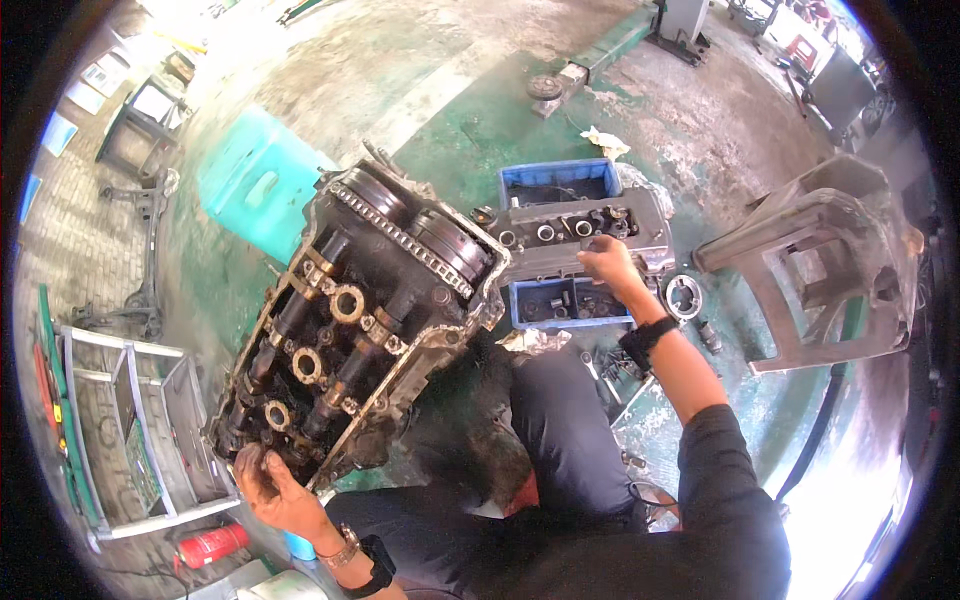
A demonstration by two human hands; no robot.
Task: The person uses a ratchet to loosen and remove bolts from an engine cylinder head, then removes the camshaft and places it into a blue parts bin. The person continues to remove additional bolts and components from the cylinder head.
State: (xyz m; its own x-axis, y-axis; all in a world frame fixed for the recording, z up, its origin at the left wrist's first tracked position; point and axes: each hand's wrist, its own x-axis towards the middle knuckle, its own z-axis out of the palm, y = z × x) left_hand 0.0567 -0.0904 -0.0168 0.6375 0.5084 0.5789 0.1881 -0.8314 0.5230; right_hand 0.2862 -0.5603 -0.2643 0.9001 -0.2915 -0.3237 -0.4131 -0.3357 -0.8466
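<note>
A dirty, oil-stained engine (385, 310) with its top uncovered stands tilted in front of me. A timing chain (400, 232) runs over two round sprockets at its far end, and dark camshafts lie along its length. My left hand (268, 485) is at the engine's near left corner, its fingers curled against the edge. To the right, my right hand (612, 266) hovers over a grey valve cover (650, 232) with small parts lying on it. The fingers of that hand are drawn together, and whatever may be between them is too small to make out.
Blue trays (560, 172) of parts flank the valve cover. Wrenches and sockets (615, 375) lie near my knee. A turquoise container (262, 185) stands behind the engine; a large grey metal frame (820, 265) is at right. At left are a ladder (150, 430) and a red fire extinguisher (212, 545).
</note>
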